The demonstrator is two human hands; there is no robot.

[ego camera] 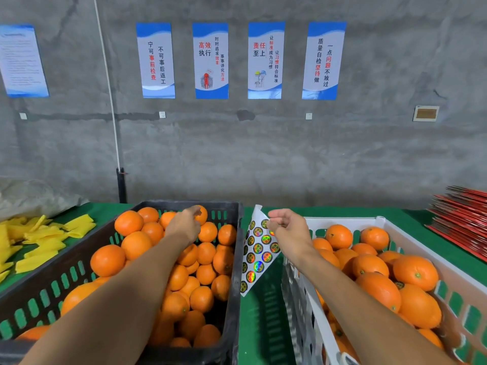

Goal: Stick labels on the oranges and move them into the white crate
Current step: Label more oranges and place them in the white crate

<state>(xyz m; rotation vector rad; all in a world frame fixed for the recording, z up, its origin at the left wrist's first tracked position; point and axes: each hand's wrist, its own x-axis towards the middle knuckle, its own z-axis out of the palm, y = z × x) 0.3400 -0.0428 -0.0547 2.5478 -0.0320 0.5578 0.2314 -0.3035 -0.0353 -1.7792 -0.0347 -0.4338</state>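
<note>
Fingertips (271,223) of the right hand (288,230) curl together at the upper edge of a label sheet (259,255), pinching at one of its round holographic stickers; whether the sticker has come free cannot be told. The sheet stands tilted between two crates, its white backing curling at the top, with roughly fifteen shiny round labels visible on it.

The person's left hand (184,225) reaches across the black crate (234,285), fingers loosely bent over an orange (201,214) at the far end of the pile; how firmly the fruit is held cannot be seen, since the fingers are turned away from the camera. About thirty-five oranges show in this crate, heaped to its rim.

Just to the right, the white crate (297,299) holds about fifteen visible oranges (379,288), piled under and beside the right forearm. At least one of them shows a dark round label on its skin.

Both crates sit on a green-covered table (259,325). A scatter of yellow foam sleeves (44,238) lies at the left, too jumbled to count, and a stack of red flat cartons (461,222) rests at the far right. Five blue-and-white posters hang on the grey concrete wall (263,154) behind, four (210,60) in a row and one (22,60) apart at the left.
</note>
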